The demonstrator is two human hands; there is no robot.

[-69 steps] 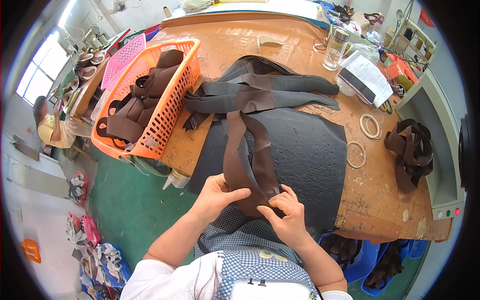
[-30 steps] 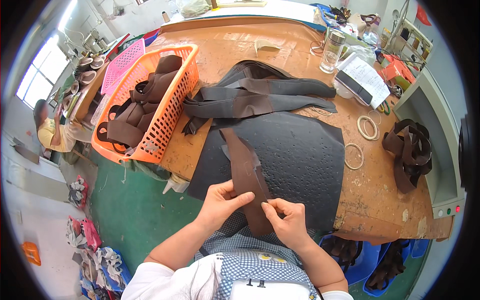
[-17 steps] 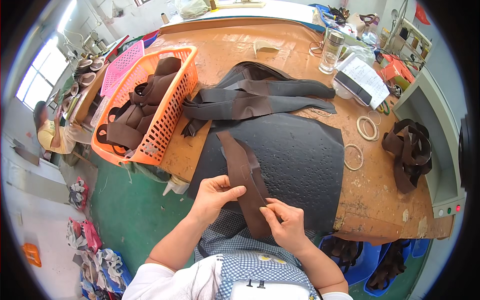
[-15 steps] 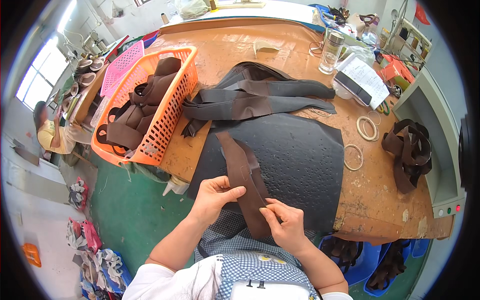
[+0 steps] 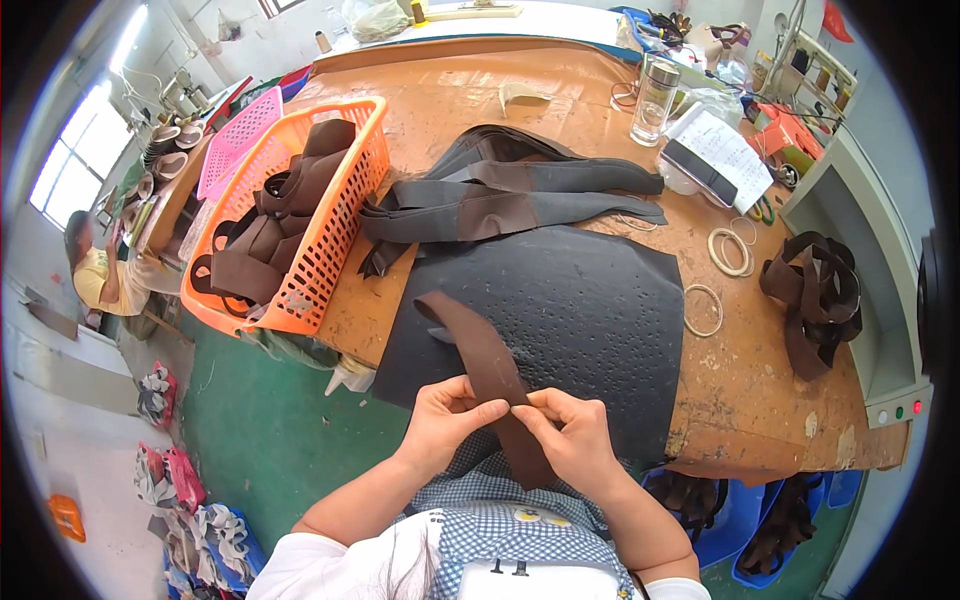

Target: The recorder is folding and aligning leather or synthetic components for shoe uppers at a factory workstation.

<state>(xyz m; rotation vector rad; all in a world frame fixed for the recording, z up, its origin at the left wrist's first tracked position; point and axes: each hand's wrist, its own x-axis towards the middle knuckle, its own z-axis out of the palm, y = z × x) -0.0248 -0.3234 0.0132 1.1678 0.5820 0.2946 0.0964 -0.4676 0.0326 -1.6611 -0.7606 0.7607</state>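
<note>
Strip of dark brown material was held in front of the body, at the near edge of the black mat. By the left hand its left side was pinched between thumb and bent fingers; by the right hand its right side was pinched between thumb and forefinger, the thumb tips being placed close together over it. The upper end was extended over the mat; whether the mat was touched could not be told. The lower end was hung before the checked apron. Beyond the mat, grey and brown strips were heaped on the table. Brown pieces were piled in the orange basket at the left, and a tangled brown bundle was set at the right.
</note>
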